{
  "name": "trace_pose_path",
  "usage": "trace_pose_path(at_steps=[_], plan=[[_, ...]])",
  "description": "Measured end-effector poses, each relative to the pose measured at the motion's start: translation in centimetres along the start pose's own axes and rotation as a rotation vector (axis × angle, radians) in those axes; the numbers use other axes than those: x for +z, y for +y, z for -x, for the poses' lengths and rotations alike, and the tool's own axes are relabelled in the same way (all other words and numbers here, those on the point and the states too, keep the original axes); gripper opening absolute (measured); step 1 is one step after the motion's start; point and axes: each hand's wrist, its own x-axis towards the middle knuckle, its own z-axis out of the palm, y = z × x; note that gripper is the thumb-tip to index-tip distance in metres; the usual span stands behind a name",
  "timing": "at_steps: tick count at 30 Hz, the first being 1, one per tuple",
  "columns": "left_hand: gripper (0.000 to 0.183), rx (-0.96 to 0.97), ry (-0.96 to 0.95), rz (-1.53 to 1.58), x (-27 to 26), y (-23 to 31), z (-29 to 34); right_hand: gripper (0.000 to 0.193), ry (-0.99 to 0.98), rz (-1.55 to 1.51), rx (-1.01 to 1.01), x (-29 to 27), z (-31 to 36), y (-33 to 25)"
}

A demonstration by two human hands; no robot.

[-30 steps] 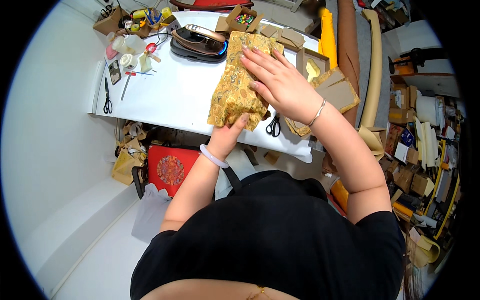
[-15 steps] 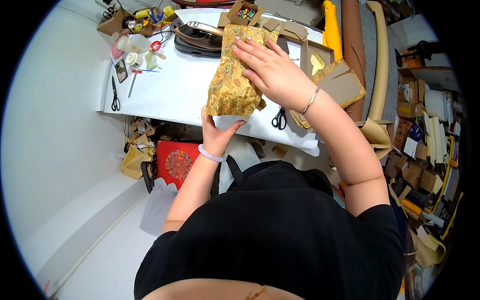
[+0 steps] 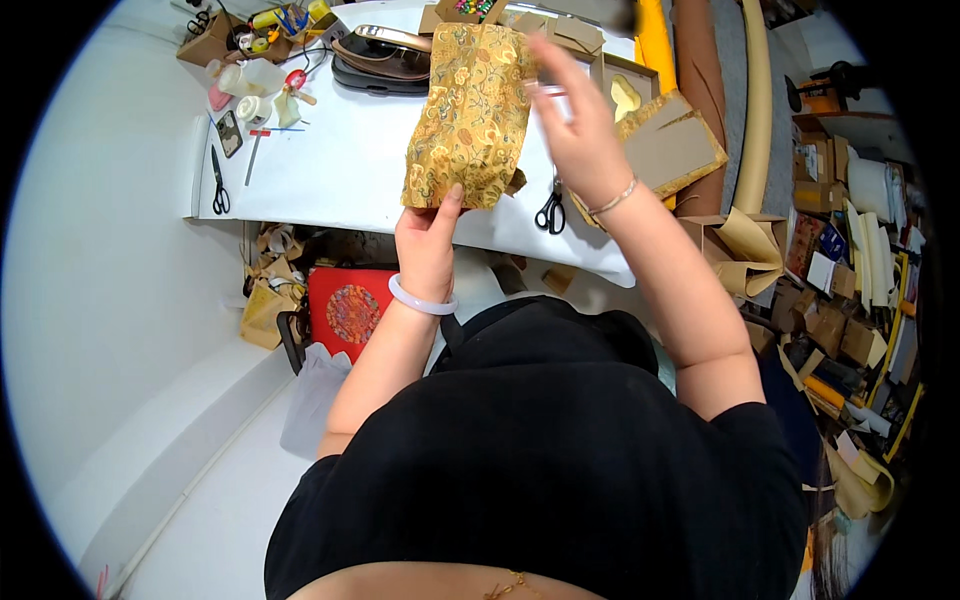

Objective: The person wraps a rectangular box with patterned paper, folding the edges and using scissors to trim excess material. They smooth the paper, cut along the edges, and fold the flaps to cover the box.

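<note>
A gold patterned fabric piece (image 3: pixel 470 110), long and roughly rectangular, is held up over the front of the white table. My left hand (image 3: pixel 430 240), with a pale bangle at the wrist, pinches its near edge, thumb on top and fingers underneath. Just right of the fabric is my right hand (image 3: pixel 585 135), its fingers apart and smeared by motion; whether the fingertips touch the fabric's edge I cannot tell. A small loose flap shows at the fabric's lower right. Black-handled scissors (image 3: pixel 551 212) lie on the table below my right hand.
The white-covered table (image 3: pixel 330 160) also bears an iron (image 3: pixel 385 55), a second pair of scissors (image 3: pixel 219 185), a phone (image 3: pixel 230 134), white tubs (image 3: pixel 252 109) and a box of tools (image 3: pixel 215 42). Fabric-edged boards (image 3: pixel 680 145) and fabric rolls (image 3: pixel 697 60) stand to the right.
My right hand has lifted off the fabric's top and moved right. My left thumb has come over the near edge, and the fabric now lies smoother.
</note>
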Motion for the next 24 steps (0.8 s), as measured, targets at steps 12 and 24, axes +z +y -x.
trace_pose_path(at_steps=[12,24], plan=[[0.037,-0.204,0.042,0.134,0.2,0.8,0.3,0.03,-0.238,0.366,1.11,7.7,25.5,17.3],[0.043,-0.173,0.002,0.076,-0.2,0.5,0.8,0.045,-0.427,0.503,1.212,10.0,25.0,20.0]])
